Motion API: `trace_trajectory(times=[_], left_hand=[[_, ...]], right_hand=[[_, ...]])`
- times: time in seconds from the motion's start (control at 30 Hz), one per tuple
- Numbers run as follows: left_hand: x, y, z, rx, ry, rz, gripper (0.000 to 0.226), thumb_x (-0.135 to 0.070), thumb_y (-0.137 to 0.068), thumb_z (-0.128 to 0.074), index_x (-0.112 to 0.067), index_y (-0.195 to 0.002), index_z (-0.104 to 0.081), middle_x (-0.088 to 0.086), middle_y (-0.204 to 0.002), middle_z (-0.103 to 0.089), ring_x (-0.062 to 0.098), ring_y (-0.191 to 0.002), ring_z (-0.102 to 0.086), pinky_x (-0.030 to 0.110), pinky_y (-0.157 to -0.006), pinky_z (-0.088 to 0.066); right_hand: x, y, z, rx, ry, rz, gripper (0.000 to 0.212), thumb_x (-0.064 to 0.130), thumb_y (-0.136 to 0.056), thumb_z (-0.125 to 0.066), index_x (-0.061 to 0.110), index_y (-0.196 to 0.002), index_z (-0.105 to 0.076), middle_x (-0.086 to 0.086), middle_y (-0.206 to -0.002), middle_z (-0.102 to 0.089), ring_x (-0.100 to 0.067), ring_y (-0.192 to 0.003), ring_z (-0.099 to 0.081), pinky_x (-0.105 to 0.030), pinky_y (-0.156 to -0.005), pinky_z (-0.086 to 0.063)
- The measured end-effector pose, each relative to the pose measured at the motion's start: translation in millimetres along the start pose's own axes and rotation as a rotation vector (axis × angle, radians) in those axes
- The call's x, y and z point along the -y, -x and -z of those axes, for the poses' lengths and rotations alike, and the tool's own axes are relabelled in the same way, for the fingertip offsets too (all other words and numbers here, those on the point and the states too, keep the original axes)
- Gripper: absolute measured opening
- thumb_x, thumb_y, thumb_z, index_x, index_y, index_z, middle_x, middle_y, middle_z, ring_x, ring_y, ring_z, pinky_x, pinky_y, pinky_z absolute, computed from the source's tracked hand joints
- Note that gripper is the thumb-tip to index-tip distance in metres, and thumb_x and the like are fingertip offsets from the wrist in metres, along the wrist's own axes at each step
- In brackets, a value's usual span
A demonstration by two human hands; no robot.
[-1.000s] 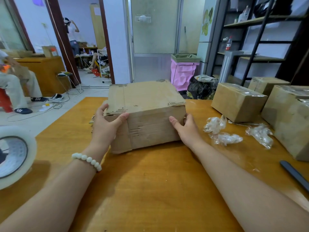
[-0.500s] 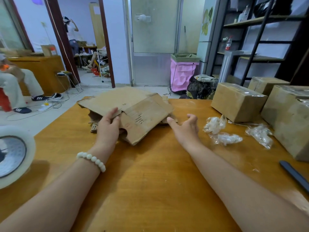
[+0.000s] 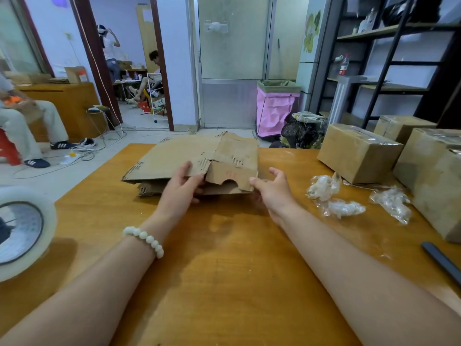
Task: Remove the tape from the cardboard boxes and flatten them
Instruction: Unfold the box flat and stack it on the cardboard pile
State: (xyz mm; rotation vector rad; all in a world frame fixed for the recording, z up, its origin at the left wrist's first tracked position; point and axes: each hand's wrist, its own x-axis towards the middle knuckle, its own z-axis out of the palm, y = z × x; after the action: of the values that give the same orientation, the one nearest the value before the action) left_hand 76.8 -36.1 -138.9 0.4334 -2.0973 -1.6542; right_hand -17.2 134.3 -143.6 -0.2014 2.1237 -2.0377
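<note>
A collapsed brown cardboard box (image 3: 189, 156) lies at the far middle of the wooden table (image 3: 224, 270), with one flap (image 3: 229, 177) folded toward me. My left hand (image 3: 180, 189) grips the box's near edge, thumb on top and fingers curled underneath. My right hand (image 3: 274, 189) sits at the flap's right corner with relaxed fingers, and its thumb tip touches the corner. Three taped boxes stand at the right: one nearer the middle (image 3: 359, 152), a big one at the edge (image 3: 434, 176), a small one behind (image 3: 401, 127).
Crumpled wads of removed clear tape (image 3: 324, 187) (image 3: 345, 208) (image 3: 391, 202) lie right of my right hand. A large roll of clear tape (image 3: 22, 231) is at the left edge. A dark tool handle (image 3: 441, 260) lies at the near right. People sit beyond the table's left.
The upright box has been pushed down flat and away from me. My left hand shifted to grip its near edge; my right hand let go, then came back to the flap's corner.
</note>
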Motion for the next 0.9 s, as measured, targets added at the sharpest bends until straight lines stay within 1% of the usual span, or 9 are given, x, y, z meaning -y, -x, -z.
trace_trajectory(times=[0.1,0.2,0.27,0.33,0.4,0.43,0.57,0.73,0.9], left_hand=[[9,-16,23,-0.394,-0.081,0.005,0.037,-0.034,-0.098,-0.049,-0.023,-0.132,-0.053,0.007,-0.132,-0.047,0.025,-0.125,-0.044,0.041,-0.105,-0.039],[16,-30,45,-0.554,-0.122,0.154,0.04,-0.041,-0.095,-0.049,-0.024,-0.131,-0.054,0.011,-0.141,-0.029,0.033,-0.135,-0.023,0.045,-0.114,-0.025],[23,-36,53,-0.485,-0.164,0.222,0.061,-0.059,-0.088,-0.048,-0.025,-0.139,-0.047,0.013,-0.147,-0.029,0.035,-0.136,-0.023,0.048,-0.114,-0.025],[29,-41,56,-0.399,-0.19,0.223,0.078,-0.07,-0.081,-0.045,-0.024,-0.144,-0.041,0.013,-0.146,-0.04,0.037,-0.135,-0.032,0.052,-0.112,-0.029],[32,-44,56,-0.367,-0.235,0.199,0.07,-0.063,-0.091,-0.046,-0.019,-0.146,-0.039,0.012,-0.145,-0.045,0.038,-0.134,-0.036,0.051,-0.112,-0.031],[32,-46,57,-0.367,-0.25,0.191,0.067,-0.059,-0.094,-0.045,-0.018,-0.146,-0.039,0.012,-0.145,-0.046,0.037,-0.134,-0.038,0.05,-0.111,-0.032],[30,-47,59,-0.351,-0.287,0.231,0.074,-0.063,-0.085,-0.042,-0.018,-0.143,-0.045,0.012,-0.14,-0.051,0.038,-0.13,-0.039,0.05,-0.11,-0.033],[31,-49,58,-0.358,-0.363,0.263,0.062,-0.045,-0.097,-0.047,-0.012,-0.148,-0.037,0.017,-0.147,-0.041,0.037,-0.138,-0.023,0.046,-0.11,-0.025],[27,-49,56,-0.318,-0.477,0.313,0.052,-0.045,-0.096,-0.046,-0.002,-0.121,-0.06,0.023,-0.122,-0.057,0.038,-0.12,-0.041,0.039,-0.098,-0.031]], right_hand=[[1,-12,14,-0.149,0.082,0.058,0.054,0.021,-0.094,-0.057,0.016,-0.141,-0.03,0.005,-0.1,-0.056,-0.017,-0.103,-0.056,-0.036,-0.09,-0.048],[-2,-14,23,-0.141,0.152,0.073,0.047,0.029,-0.096,-0.054,0.015,-0.138,-0.039,-0.002,-0.123,-0.057,-0.015,-0.103,-0.053,-0.029,-0.083,-0.047],[-3,-11,22,-0.037,0.268,0.107,0.05,0.032,-0.096,-0.054,0.016,-0.14,-0.04,-0.003,-0.136,-0.051,-0.016,-0.111,-0.051,-0.024,-0.082,-0.044],[-6,-10,19,0.055,0.519,0.121,0.055,0.041,-0.094,-0.053,0.024,-0.144,-0.035,-0.006,-0.149,-0.037,-0.023,-0.133,-0.038,-0.037,-0.098,-0.041],[-7,-9,15,0.072,0.777,0.094,0.062,0.05,-0.094,-0.048,0.033,-0.148,-0.023,-0.007,-0.157,-0.021,-0.03,-0.145,-0.01,-0.049,-0.113,-0.019],[-6,-9,14,0.072,0.819,0.086,0.064,0.053,-0.094,-0.046,0.034,-0.149,-0.019,-0.006,-0.157,-0.02,-0.03,-0.146,-0.007,-0.05,-0.115,-0.012],[-4,-12,14,0.088,0.739,0.118,0.059,0.049,-0.095,-0.045,0.031,-0.147,-0.022,0.002,-0.149,-0.038,-0.026,-0.138,-0.031,-0.048,-0.116,-0.016],[-7,-16,17,0.059,0.649,0.127,0.062,0.045,-0.094,-0.05,0.025,-0.146,-0.025,0.0,-0.146,-0.041,-0.027,-0.133,-0.038,-0.05,-0.113,-0.025],[-13,-20,22,0.014,0.554,0.096,0.062,0.045,-0.092,-0.053,0.023,-0.144,-0.028,-0.001,-0.145,-0.041,-0.027,-0.133,-0.037,-0.05,-0.11,-0.031]])
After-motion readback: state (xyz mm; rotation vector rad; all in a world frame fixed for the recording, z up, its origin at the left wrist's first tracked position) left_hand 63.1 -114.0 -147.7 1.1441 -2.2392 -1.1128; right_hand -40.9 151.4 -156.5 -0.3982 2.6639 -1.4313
